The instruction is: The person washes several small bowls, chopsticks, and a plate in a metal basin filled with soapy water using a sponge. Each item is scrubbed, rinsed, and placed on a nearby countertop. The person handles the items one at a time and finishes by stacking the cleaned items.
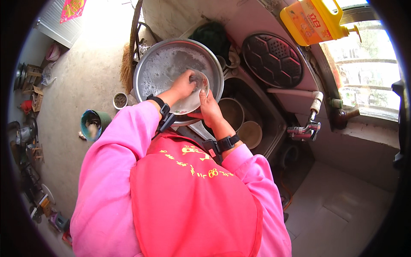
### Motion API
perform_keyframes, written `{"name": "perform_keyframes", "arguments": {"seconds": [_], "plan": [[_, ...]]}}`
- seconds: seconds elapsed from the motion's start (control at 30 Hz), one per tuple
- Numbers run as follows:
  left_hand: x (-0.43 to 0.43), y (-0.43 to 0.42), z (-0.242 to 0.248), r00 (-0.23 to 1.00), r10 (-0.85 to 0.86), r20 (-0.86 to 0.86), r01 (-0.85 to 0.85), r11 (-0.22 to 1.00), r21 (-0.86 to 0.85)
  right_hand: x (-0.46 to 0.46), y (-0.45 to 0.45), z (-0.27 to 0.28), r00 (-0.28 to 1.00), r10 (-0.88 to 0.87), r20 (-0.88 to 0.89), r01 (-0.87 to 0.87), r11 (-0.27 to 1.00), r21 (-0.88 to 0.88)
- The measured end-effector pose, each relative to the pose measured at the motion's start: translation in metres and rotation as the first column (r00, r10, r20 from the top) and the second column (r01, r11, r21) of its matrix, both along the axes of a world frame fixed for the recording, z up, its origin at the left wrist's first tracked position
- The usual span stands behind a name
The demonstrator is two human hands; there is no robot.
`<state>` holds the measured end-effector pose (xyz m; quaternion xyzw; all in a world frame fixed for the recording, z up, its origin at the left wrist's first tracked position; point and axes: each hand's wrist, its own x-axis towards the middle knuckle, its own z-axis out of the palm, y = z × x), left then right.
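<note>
A large metal basin [138, 69] of sudsy water stands in front of me. Over its near right part, my right hand [210, 109] grips a white bowl [189, 103] with a floral pattern, thumb at the rim and fingers partly hidden beneath. My left hand [184, 85] reaches inside the bowl, its fingers curled on a grey scrubber [193, 78], perhaps steel wool. The bowl is tilted, and its inside looks wet.
Right of the basin, a sink [273, 141] holds bowls [249, 134], below a metal tap [305, 130]. A black perforated round mat [273, 60] leans on the wall near a yellow detergent jug [310, 24]. Left are a broom [126, 69], a small bowl [120, 101] and a green bucket [104, 120].
</note>
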<state>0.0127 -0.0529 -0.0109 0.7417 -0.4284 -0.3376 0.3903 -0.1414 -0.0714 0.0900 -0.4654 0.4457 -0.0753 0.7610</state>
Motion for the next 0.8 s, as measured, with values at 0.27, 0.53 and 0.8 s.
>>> {"name": "perform_keyframes", "arguments": {"seconds": [0.27, 0.53, 0.8], "plan": [[-0.026, 0.032, 0.061, 0.741, -0.282, -0.609, 0.265, 0.957, -0.120, 0.006, -0.006, -0.011, 0.995, -0.093, 0.040, 0.082, 0.971, 0.224], [0.019, 0.081, 0.066, 0.819, -0.567, 0.089, 0.498, 0.779, 0.381, 0.008, 0.001, -0.030, 0.984, -0.166, 0.068, 0.179, 0.940, -0.290], [0.040, 0.040, 0.024, 0.909, -0.114, 0.401, 0.046, 0.983, 0.176, -0.001, -0.005, -0.006, 0.996, -0.057, 0.067, 0.064, 0.993, -0.104]]}}
